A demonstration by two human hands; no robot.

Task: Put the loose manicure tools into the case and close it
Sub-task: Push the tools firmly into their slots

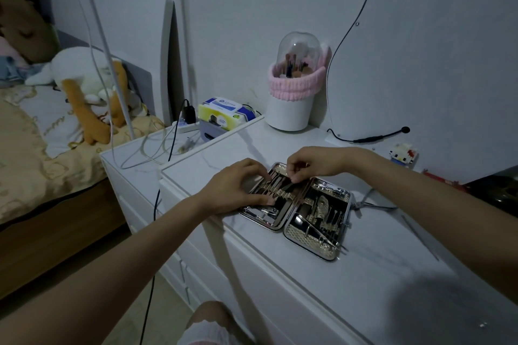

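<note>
The manicure case (314,244) lies open flat on the white dresser top (350,274), both halves lined with metal tools under straps. My left hand (238,187) presses down on the case's left half, fingers spread over its tools. My right hand (311,162) hovers over the far edge of that half and pinches a thin metal tool (288,186) whose tip points down into the strap row. A loose pair of nippers (370,203) lies on the dresser just right of the case. A long thin tool (419,235) lies further right.
A white brush holder with a clear dome and pink band (294,87) stands at the back by the wall. A tissue pack (224,112) and cables sit at back left. A small block figure (402,152) is at right. A bed with plush toys lies left.
</note>
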